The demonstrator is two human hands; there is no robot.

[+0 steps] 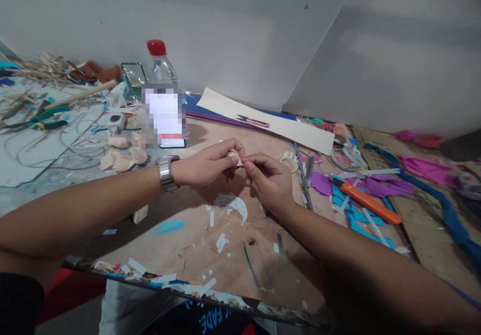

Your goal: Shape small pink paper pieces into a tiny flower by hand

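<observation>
Over the middle of the table, my left hand (210,163) and my right hand (271,177) meet at the fingertips. Between them is a small pale peach piece (236,158), perhaps paper or foam; most of it is covered by my fingers. The thumb and forefinger of my left hand pinch it from the left. From the right, my right thumb and forefinger are pressed together at its edge. To the left of my hands lie several crumpled peach pieces (122,158) of similar colour. A pale ring, like a tape roll (288,164), lies just beyond my right hand.
A phone (165,117) stands against a red-capped bottle (162,67). Thread snips (252,121) lie on a cream strip (300,133) at the back. An orange utility knife (370,202) rests among coloured scraps at right. Green-handled pliers (48,117) and sticks crowd the left.
</observation>
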